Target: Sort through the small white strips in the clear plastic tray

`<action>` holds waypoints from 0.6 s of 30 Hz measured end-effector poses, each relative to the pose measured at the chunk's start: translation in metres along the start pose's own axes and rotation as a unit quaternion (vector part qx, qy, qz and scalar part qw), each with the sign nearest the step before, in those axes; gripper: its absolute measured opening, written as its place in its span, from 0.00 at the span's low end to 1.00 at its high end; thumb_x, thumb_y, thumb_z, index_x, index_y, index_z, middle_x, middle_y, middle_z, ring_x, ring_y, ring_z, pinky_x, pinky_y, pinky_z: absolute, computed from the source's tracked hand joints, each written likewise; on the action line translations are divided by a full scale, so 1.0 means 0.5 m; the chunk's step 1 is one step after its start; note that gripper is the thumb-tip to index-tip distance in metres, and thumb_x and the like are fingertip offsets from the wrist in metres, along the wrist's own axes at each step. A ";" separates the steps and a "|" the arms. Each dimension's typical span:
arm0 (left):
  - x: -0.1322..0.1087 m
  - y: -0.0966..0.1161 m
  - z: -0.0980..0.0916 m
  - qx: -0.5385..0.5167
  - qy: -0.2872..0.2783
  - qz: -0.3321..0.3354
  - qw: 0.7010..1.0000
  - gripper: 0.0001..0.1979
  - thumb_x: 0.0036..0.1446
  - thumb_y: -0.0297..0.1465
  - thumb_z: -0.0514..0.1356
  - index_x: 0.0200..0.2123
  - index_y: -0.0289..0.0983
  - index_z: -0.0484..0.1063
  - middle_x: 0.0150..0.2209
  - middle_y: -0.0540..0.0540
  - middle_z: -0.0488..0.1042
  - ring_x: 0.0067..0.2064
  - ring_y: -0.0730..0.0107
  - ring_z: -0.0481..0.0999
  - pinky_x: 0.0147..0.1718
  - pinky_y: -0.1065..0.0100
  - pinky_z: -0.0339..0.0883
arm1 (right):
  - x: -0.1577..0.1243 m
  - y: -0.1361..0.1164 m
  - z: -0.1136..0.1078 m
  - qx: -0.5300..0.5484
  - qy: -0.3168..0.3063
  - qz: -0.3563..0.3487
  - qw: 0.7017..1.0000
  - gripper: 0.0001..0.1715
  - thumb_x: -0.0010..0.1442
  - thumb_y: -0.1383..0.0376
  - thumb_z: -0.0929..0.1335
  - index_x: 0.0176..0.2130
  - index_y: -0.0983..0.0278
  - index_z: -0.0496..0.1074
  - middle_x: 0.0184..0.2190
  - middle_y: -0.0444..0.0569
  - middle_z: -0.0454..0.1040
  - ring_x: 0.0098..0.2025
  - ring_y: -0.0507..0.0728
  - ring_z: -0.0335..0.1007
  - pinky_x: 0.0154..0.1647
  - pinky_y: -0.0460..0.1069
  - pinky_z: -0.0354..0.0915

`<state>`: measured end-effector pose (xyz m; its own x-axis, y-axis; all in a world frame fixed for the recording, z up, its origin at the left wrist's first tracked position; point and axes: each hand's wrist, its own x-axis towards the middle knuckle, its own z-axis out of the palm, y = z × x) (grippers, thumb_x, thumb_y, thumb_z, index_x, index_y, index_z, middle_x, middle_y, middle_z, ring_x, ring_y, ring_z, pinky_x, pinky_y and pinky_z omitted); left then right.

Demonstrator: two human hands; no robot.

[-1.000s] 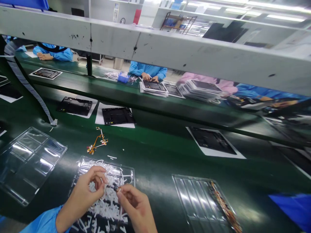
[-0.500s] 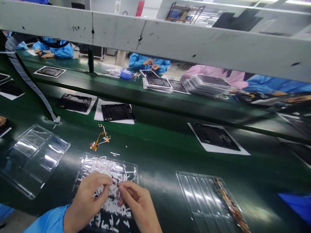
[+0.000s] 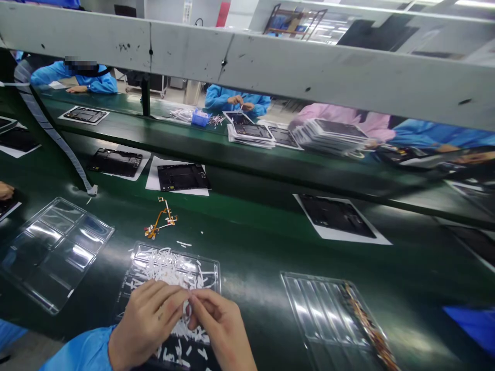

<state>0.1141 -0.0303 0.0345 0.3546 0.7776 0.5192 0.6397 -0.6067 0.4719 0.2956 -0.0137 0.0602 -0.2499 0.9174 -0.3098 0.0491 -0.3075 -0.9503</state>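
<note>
Head view of a green workbench. The left hand and the right hand meet fingertip to fingertip at the 6 o'clock edge of the frame, both closed in a pinch on a small white strip held between them. The strip shows only as a short pale loop in the gap between the thumbs and forefingers; its long axis and the way it points cannot be told, since the fingers cover most of it. The pinch sits just above a clear tray heaped with loose white strips, the near part of which the hands hide. At 11 o'clock from the hands, apart from the tray, an orange flex cable lies on the bench, long axis running from 7 to 1 o'clock. At 9 o'clock lies an empty-looking clear compartment tray; at 3 o'clock, a ribbed clear tray with orange parts along its right side. No writing or label is legible.
</note>
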 end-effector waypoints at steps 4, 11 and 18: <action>0.001 0.001 0.004 0.013 0.005 -0.008 1.000 0.12 0.69 0.23 0.56 0.53 0.37 0.70 0.42 0.44 0.83 0.39 0.62 0.83 0.39 0.63 0.72 | 0.005 -0.004 0.008 0.005 -0.011 0.002 1.000 0.26 0.60 0.45 0.72 0.34 0.66 0.80 0.19 0.44 0.71 0.24 0.53 0.69 0.29 0.46 0.66; -0.003 -0.034 0.004 0.031 0.032 -0.071 0.996 0.10 0.65 0.23 0.56 0.47 0.39 0.71 0.37 0.46 0.82 0.37 0.62 0.82 0.38 0.64 0.74 | 0.001 -0.001 -0.006 -0.112 0.013 -0.036 0.993 0.25 0.63 0.45 0.70 0.32 0.64 0.77 0.26 0.46 0.73 0.30 0.55 0.68 0.34 0.47 0.65; 0.011 -0.036 -0.022 -0.150 -0.032 -0.232 0.960 0.15 0.60 0.28 0.62 0.51 0.43 0.74 0.42 0.47 0.80 0.34 0.67 0.78 0.36 0.68 0.75 | -0.003 -0.001 -0.032 -0.158 0.030 -0.058 0.985 0.22 0.65 0.48 0.68 0.33 0.62 0.76 0.27 0.44 0.71 0.31 0.56 0.66 0.36 0.48 0.65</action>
<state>0.0969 -0.0170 0.0366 0.1259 0.9785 0.1631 0.5166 -0.2050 0.8313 0.3113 -0.0109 0.0609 -0.2141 0.9579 -0.1913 0.3250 -0.1148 -0.9387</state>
